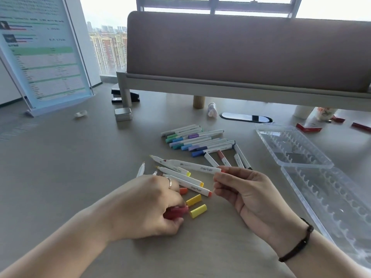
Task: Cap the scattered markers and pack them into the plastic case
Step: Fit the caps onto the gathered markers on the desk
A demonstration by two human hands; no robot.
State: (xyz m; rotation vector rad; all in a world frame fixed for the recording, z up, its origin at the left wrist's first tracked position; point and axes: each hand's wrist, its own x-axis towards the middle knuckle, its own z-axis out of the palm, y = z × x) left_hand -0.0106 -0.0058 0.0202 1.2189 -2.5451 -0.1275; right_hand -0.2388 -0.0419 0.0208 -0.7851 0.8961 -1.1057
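Our right hand (244, 189) pinches an uncapped white marker (192, 166) by its tail; our left hand (152, 203) grips a red cap (178, 211) — probably its match. Align them squarely, push home — the open plastic case (297, 149) waits right.

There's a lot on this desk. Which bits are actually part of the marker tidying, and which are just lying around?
Part of the job:
uncapped marker held in the right hand
red cap gripped by the left hand
yellow caps
capped markers
open plastic case

Just lying about:
metal tin
stapler
display stand
red packets
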